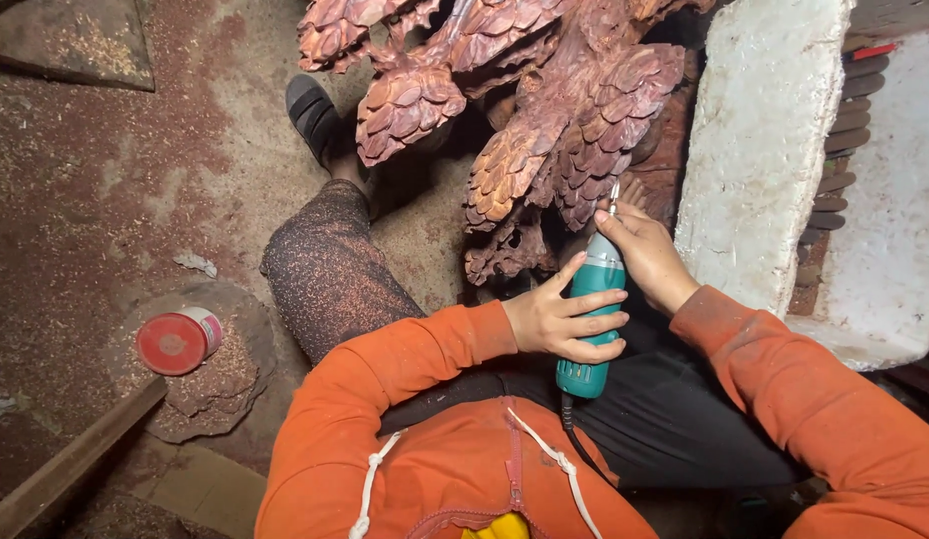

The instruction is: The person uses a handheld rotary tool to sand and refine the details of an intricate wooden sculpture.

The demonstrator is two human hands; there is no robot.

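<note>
both hands' grip clamps the teal rotary tool (590,324), left hand (564,319) rearward, right hand (644,255) by the wood carving (544,110).

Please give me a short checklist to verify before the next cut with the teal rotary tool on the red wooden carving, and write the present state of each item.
1. Left hand wraps the teal rotary tool around its body: ok.
2. Right hand steadies the tool near its nose: ok.
3. Bit tip lies on the red wooden carving, at the feathers: ok.
4. Fingers of the right hand sit very close to the bit: not ok.
5. Black cord runs down over the lap, away from the bit: ok.
6. Tool running or stopped: cannot tell.
</note>
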